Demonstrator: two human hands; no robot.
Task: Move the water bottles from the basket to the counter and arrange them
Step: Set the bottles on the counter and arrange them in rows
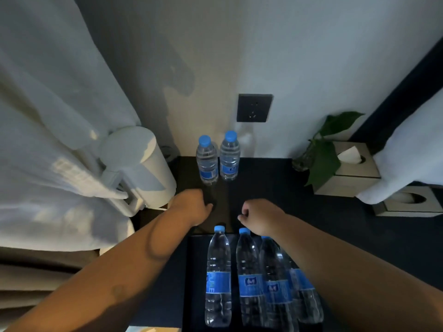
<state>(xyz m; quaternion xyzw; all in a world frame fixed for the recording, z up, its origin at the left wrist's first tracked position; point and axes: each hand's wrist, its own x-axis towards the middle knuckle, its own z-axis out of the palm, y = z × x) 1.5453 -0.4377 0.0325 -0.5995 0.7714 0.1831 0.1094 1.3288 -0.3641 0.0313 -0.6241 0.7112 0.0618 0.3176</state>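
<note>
Two bottles (217,159) stand at the counter's (275,188) back edge; others (254,279) wait upright in the basket (191,271); both hands, left (191,207) and right (260,216), hover loosely curled, empty; full, smooth plastic probably favours a mid-body grip.

Rightmost basket bottle (304,295) half hidden behind right forearm; fingers (241,218) curled under; tissue box (407,207) partly covered by cloth.

Looks like a hotel room: white kettle (141,164) at 9 o'clock on a dark counter (275,188), tissue box (352,168) and leafy sprig (323,152) at 2 o'clock, wall socket (254,108) at 12, hanging white robe (48,116).
</note>
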